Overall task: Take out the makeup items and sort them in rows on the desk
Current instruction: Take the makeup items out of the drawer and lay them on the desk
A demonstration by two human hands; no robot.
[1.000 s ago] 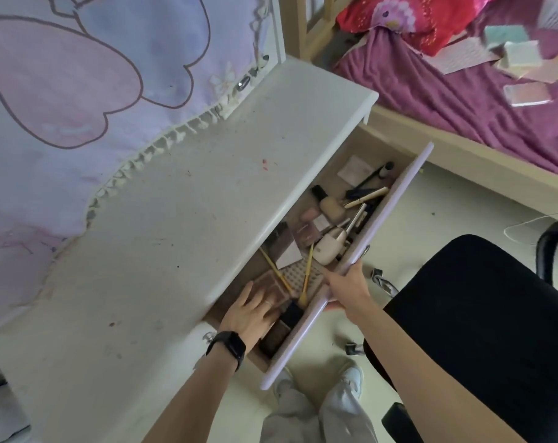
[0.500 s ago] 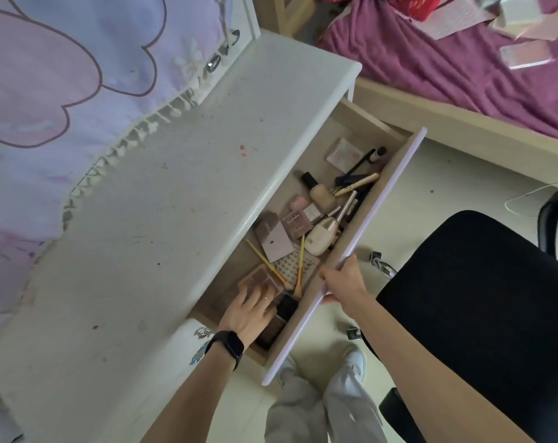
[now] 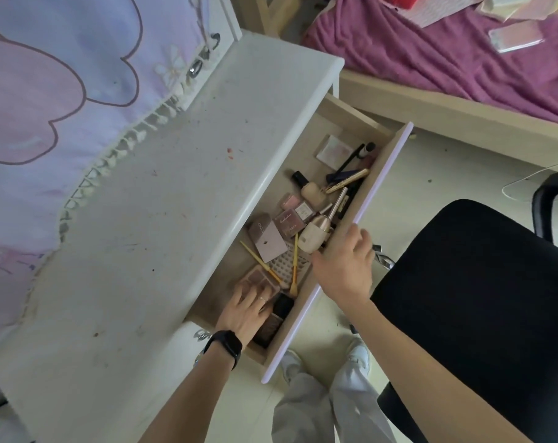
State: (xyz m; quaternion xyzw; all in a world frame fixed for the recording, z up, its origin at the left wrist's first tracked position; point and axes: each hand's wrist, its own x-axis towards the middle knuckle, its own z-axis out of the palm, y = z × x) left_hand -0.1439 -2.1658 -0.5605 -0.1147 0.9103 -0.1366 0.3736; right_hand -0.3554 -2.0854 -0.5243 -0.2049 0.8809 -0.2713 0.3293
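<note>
While the left hand [image 3: 245, 310] lays its fingers close together on the brown palette [image 3: 255, 278] at the open drawer's [image 3: 384, 174] near end, the right hand [image 3: 344, 266] hovers slack-fingered above the drawer front, holding nothing. Farther in, the cream bottle [image 3: 314, 236] and foundation bottle [image 3: 311, 190] look smooth and breakable, best gripped round the body.

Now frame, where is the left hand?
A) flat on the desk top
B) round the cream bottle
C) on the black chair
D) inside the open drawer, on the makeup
D: the left hand reaches into the open drawer, and its fingers lie on the brown eyeshadow palette at the near end.
</note>
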